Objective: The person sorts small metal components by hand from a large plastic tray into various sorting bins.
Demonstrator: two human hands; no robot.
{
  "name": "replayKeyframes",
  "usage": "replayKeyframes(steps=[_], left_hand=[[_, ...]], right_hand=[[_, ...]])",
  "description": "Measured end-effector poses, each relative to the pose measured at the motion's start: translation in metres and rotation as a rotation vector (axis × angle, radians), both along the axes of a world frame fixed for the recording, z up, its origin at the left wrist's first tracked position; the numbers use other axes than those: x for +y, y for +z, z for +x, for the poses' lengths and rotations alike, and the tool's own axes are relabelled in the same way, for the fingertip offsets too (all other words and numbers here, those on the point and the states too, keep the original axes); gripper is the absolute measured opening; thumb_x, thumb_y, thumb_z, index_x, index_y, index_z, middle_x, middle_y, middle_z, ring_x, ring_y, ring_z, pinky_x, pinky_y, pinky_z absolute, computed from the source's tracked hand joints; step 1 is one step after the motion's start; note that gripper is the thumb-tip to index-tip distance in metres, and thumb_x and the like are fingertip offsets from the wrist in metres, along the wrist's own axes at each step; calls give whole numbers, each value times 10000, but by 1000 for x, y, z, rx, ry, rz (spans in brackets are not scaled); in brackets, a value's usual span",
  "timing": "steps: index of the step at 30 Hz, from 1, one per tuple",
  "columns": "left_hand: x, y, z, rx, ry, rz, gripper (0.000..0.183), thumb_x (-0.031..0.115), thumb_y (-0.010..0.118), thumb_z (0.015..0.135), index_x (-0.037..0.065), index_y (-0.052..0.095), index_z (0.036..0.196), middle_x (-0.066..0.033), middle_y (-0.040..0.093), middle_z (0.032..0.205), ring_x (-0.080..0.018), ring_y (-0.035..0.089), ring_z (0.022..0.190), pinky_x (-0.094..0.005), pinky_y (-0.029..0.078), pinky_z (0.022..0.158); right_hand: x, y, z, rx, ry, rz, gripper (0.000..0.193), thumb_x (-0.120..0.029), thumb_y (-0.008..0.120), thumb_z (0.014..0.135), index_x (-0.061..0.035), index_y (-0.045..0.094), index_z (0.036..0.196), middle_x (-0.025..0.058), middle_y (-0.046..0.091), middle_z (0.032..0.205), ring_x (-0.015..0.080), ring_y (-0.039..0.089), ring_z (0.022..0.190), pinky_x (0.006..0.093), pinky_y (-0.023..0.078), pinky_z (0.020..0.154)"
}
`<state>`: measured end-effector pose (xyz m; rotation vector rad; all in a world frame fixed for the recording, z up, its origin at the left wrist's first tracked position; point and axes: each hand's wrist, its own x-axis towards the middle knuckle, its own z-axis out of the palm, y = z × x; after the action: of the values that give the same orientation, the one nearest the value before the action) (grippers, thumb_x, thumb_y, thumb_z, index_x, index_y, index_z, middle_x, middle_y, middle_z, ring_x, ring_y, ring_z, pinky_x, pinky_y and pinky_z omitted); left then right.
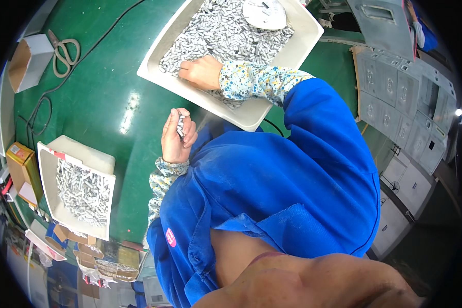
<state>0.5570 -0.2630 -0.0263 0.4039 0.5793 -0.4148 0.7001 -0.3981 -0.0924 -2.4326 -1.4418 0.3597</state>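
Note:
A large off-white plastic bin [251, 116] holds a thick layer of small silvery metal cylinders [210, 36]. My right hand [203, 73] is inside it near the close wall, back of the hand up. Its fingers are curled down onto the cylinders, and their tips are hidden. Just outside the bin, to its lower left, my left hand [177, 135] is raised above the green table with the palm turned up. Several metal cylinders [180, 126] lie gripped between its thumb and curled fingers. A white rounded scoop-like piece [265, 14] rests on the cylinders at the bin's far side.
A smaller white bin [111, 197] of similar cylinders stands on the green table [113, 97] at the left. Scissors [62, 59], an open carton [36, 61] and a black cable [105, 37] lie farther back. A yellow-orange box [25, 169] sits at the left edge. Grey cabinets [392, 92] stand right.

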Motion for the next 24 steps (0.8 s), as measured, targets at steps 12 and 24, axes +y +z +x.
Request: replayKeyframes(steps=[12,24], left_hand=[[1,-2,-1,-6,33,9,288,303,357,932,58,501,884,8,367,551,-54,282,401,-180,196,329],[1,8,0,-18,58,45,184,193,349,927,47,462,939,-24,435,658,-67,336,466,-175,236,360]], right_hand=[[-8,12,12,559,-62,206,144,-113,577,764,-12,548,862,81,547,776,197,575,567,327,476,530],[-10,57,-12,2250,-422,631,99,-61,495,847,-3,553,901,51,524,791,105,500,699,219,398,614]])
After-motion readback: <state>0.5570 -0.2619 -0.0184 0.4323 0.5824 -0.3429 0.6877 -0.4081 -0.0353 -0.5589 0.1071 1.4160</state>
